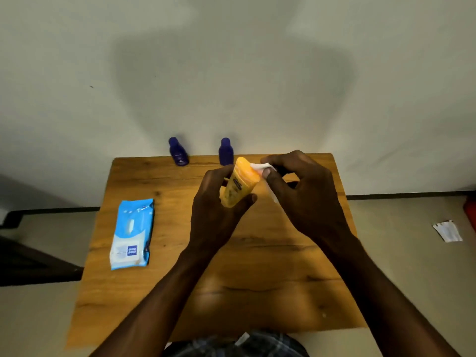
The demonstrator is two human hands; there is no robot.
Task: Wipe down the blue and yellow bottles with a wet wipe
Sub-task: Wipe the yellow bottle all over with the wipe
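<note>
- The yellow bottle (238, 185) is held up over the far half of the wooden desk (159, 292), tilted so its flat end points away and to the right; it touches nothing but the two hands
- The left hand (213, 204) wraps its fingers and thumb round the lower body of the yellow bottle; that grip is closed on the bottle, with the thumb tip showing at the bottle's near right side
- The right hand (301, 186), just right of the yellow bottle, pinches a white wet wipe (262, 166) between thumb and fingers and brings it against the bottle's upper end; most of the wipe is hidden by the hand
- Two blue bottles (178, 153) (226, 152) stand upright beyond the yellow bottle at the far edge of the desk, apart from each other; the nearer-looking one sits just behind the yellow bottle's top
- The pack of wipes (132, 233) lies flat on the desk, well to the left of the yellow bottle and closer to the person
- Judging by its look, the yellow bottle is light, smooth plastic, stiff enough to hold firm but likely slick once wet; holding it low round the body seems wise, leaving the top and sides free for the wipe
- The wipe is soft and limp, so it probably needs flat finger pressure to follow the curve
- The blue bottles look small and easy to tip; taking each round its middle seems safest
</note>
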